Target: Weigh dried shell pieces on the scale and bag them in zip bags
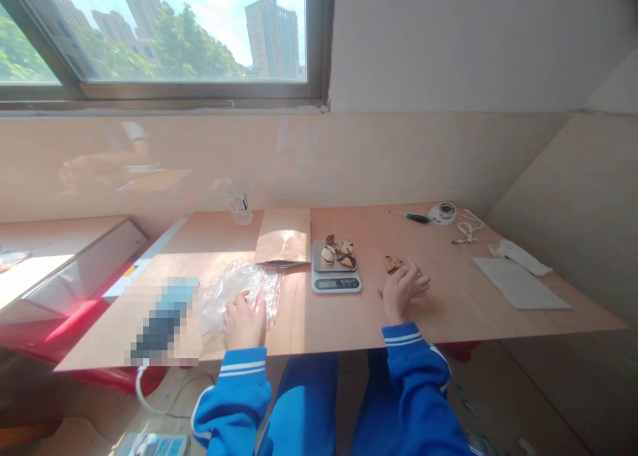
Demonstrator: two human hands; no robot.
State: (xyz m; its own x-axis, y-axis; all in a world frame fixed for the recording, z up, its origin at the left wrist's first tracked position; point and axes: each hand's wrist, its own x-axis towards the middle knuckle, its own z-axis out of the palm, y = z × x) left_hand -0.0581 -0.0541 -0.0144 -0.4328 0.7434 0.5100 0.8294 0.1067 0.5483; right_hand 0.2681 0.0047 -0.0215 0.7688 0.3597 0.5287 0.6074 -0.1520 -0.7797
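1. Brown-and-cream dried pieces [345, 248], perhaps mushroom, lie on the metal plate [318, 248] of one digital kitchen scale [337, 285], between my two hands, presumably so that either can reach them. I count at least four; they overlap, so the number is unsure.
2. My right hand [403, 290] is to the right of the scale, its fingers bent and close together. One loose dried piece [393, 264] lies at their far side; whether I grip it or am merely beside it, I cannot tell.
3. My left hand [244, 321] rests on one clear plastic zip bag [224, 283] with red seal lines, fingers loosely bent and thumb a little apart. Its weight probably keeps the film from sliding; whether I pinch any of it, I cannot tell.
4. One kraft paper bag [284, 238] lies left of the scale, its mouth slightly parted towards me, which should make it easy to get into.
5. Far right sit one green-handled screwdriver [417, 218] and one white dome camera [441, 214] with its cable [467, 231], set back, apparently to leave my working space free.
6. Nearer on the right, one white sheet [518, 290] has one white cloth [521, 256] along its far edge. One clear bottle [242, 211] stands at the far left.
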